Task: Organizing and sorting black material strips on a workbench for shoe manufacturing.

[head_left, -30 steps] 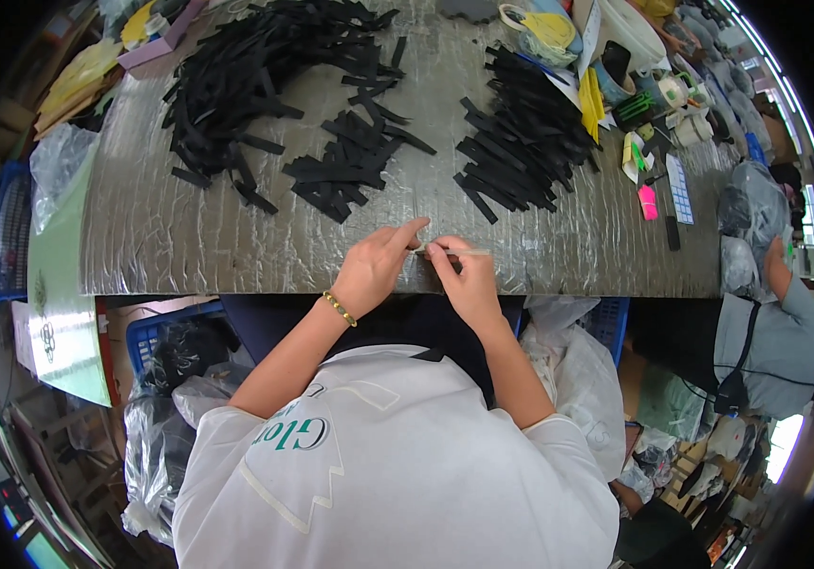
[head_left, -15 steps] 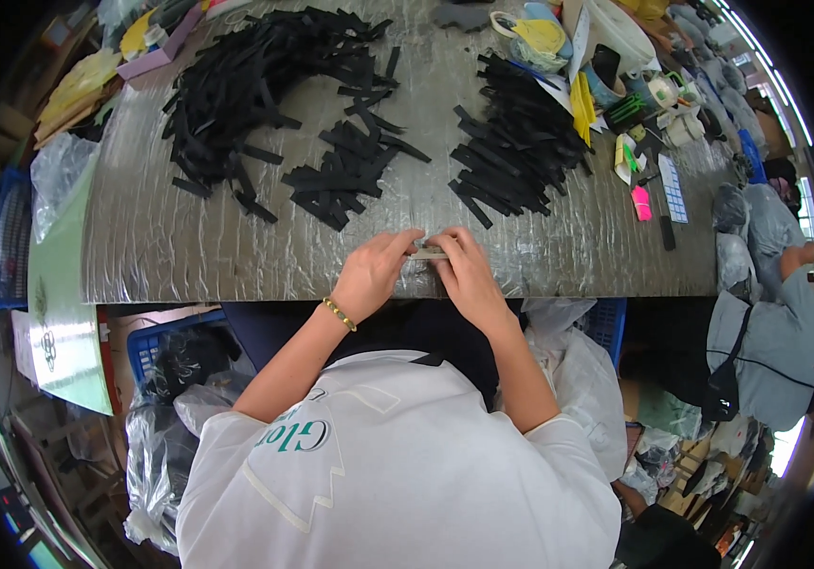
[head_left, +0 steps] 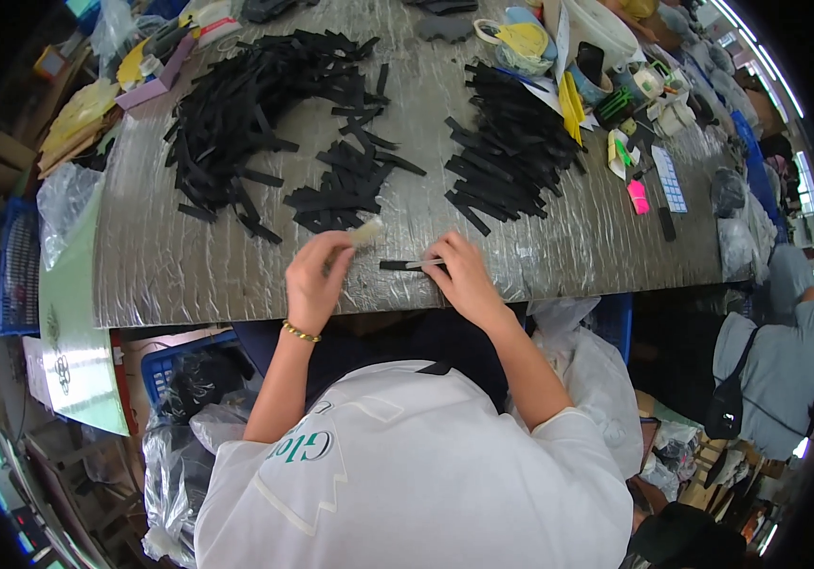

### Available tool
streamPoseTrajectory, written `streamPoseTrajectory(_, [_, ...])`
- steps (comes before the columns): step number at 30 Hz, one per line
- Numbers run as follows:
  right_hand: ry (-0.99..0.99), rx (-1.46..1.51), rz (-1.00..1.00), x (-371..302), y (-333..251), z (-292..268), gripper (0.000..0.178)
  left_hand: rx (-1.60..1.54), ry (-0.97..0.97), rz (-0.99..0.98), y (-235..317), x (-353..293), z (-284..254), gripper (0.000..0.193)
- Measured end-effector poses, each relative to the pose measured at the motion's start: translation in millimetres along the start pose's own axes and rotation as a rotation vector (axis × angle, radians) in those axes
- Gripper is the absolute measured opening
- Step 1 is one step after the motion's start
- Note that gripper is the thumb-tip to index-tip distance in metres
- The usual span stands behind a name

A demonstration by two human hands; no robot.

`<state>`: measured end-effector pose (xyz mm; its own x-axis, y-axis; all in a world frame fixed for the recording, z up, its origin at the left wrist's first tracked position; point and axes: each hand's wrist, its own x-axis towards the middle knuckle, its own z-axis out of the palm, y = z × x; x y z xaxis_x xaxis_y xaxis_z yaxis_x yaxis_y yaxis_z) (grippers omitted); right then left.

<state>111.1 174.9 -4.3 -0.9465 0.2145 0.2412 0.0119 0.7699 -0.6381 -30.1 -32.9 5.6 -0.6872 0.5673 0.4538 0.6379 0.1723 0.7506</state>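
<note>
A: How will the black strip (head_left: 394,266) handle for you?
B: Likely light, soft, pliable; best taken flat near one end
A: Appearance, position?
B: Short, narrow, black; over the surface (head_left: 559,251), between your hands, meeting the thin pale piece (head_left: 425,262) your right hand (head_left: 464,278) pinches; your left hand (head_left: 313,278), apart from it, has fingertips closed on a blurred pale scrap (head_left: 366,232)

A blue basket (head_left: 16,270) stands far left; a pink scrap (head_left: 638,197), perhaps paper, lies on the right near a blue-and-white card (head_left: 670,179).
</note>
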Motion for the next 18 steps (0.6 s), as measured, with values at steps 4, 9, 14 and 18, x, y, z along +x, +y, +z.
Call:
streamPoseTrajectory(4, [0.078, -0.017, 0.117, 0, 40, -12, 0.013, 0.07, 0.033, -0.121, -15, -2, -21, 0.016])
streamPoseTrajectory(9, [0.293, -0.387, 0.123, 29, 52, -43, 0.016, 0.062, -0.007, -0.024, -26, -1, -3, 0.015])
streamPoseTrajectory(14, [0.242, -0.096, 0.057, 52, 25, -29, 0.02, -0.093, -0.133, -0.024, -8, 9, 41, 0.016])
streamPoseTrajectory(18, [0.173, 0.107, 0.064, 67, 15, -1, 0.019, -0.093, -0.198, -0.024, 3, -4, 28, 0.015])
